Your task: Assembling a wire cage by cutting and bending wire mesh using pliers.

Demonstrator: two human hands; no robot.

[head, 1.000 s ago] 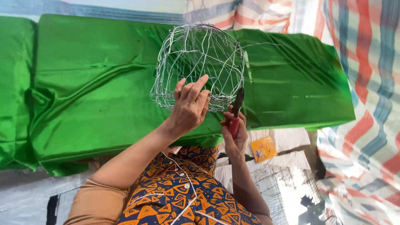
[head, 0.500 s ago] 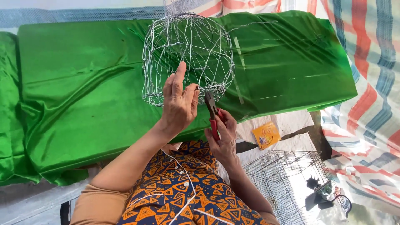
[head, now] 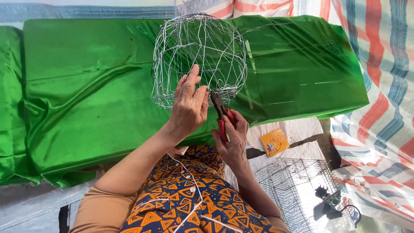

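We hold a domed wire cage (head: pixel 199 56) over a table draped in green cloth (head: pixel 86 86), our left hand (head: pixel 189 105) gripping its lower rim, fingers hooked through the mesh. Our right hand (head: pixel 233 140) is clamped on red-handled pliers (head: pixel 221 113), their nose touching the rim beside the left thumb. Open cloth lies on both sides of the cage. Below the table edge sit a yellow packet (head: pixel 274 142) and a flat wire grid (head: pixel 297 185).

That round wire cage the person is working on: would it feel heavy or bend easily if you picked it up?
The wire cage is probably light: it is open mesh of thin wire. It likely flexes under a squeeze, since the strands look slender. Its domed shape could roll on the smooth green cloth if the left hand let go.
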